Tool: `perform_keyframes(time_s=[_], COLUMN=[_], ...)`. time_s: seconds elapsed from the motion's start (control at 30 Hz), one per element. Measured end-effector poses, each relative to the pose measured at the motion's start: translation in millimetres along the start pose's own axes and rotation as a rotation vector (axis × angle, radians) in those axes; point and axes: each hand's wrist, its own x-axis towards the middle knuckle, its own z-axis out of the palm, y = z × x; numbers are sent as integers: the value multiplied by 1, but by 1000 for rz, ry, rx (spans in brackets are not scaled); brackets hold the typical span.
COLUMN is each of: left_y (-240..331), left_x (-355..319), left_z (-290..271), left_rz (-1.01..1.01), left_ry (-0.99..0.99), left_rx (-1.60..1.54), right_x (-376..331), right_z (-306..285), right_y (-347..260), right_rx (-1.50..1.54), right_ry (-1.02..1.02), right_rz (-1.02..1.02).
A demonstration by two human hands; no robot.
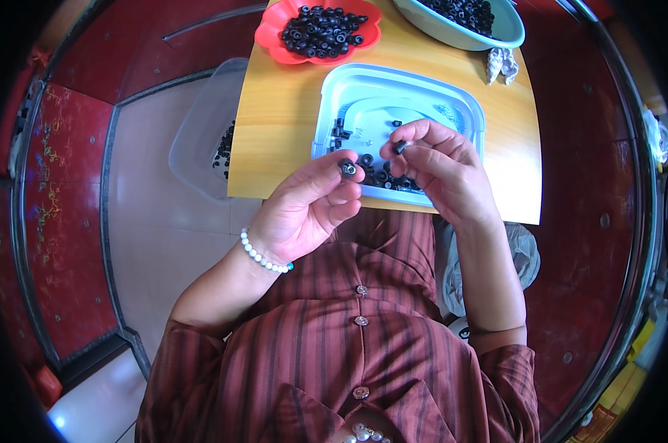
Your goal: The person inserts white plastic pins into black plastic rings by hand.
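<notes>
Between the thumb and fingers of my left hand (pixel 309 193) is a small black round cap (pixel 348 169) with a pale, metallic-looking centre facing up. My right hand (pixel 446 168) pinches another small black piece (pixel 400 147) at its fingertips; its exact kind is too small to tell. Both hands are raised above the near part of a light blue tray (pixel 402 72), a short distance apart. Inside the tray lie several loose black pieces (pixel 383 177), bunched along the near side, with a few more at its left. My right hand hides part of them.
A red scalloped dish (pixel 269 37) heaped with black pieces stands at the table's far left. Far right is a pale blue-green basin (pixel 452 35) of black parts, beside crumpled wrapping (pixel 501 66). A clear bin (pixel 193 140) sits on the floor left of the wooden table (pixel 278 118).
</notes>
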Motion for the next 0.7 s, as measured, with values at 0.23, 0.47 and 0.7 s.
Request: perform_keyframes(time_s=[0.23, 0.47, 0.7], left_y=[-13, -17, -17], left_x=[6, 3, 1], left_z=[16, 29, 33], left_rz=[4, 49, 76], left_ry=[-21, 1, 26], left_rx=[44, 141, 232], right_x=[-25, -35, -37], right_z=[18, 20, 23], right_y=[-6, -7, -8], right_rx=[73, 95, 72], right_ry=[56, 51, 31], right_rz=[16, -7, 15])
